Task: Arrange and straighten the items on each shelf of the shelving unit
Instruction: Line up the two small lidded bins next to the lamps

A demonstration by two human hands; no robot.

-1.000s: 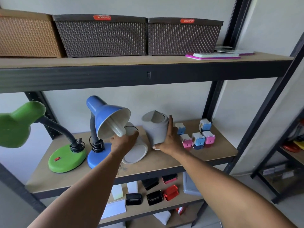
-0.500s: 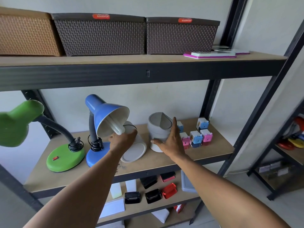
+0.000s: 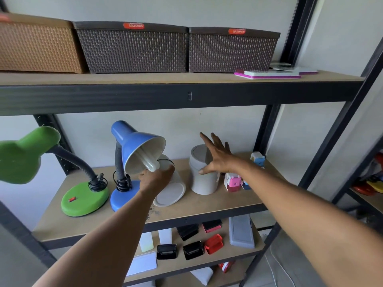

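Tipped bin (image 3: pixel 169 190), mid-frame, is gripped by the left hand (image 3: pixel 154 180); looks like light, slick plastic, best held round the body. Right hand (image 3: pixel 217 159) is splayed, thumb touching upright bin (image 3: pixel 202 172).

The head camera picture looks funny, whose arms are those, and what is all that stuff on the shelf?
Those arms belong to a person tidying a shelving unit. The camera sits on their head, so you see what they see: both arms reaching forward.

On the middle shelf stand a green desk lamp, a blue desk lamp, two small white bins and some little coloured blocks.

The left hand grips the tilted white bin, which leans over on the shelf. The right hand is open, fingers spread, with its thumb against the upright white bin.

Above are three woven baskets; below are small black and red items.
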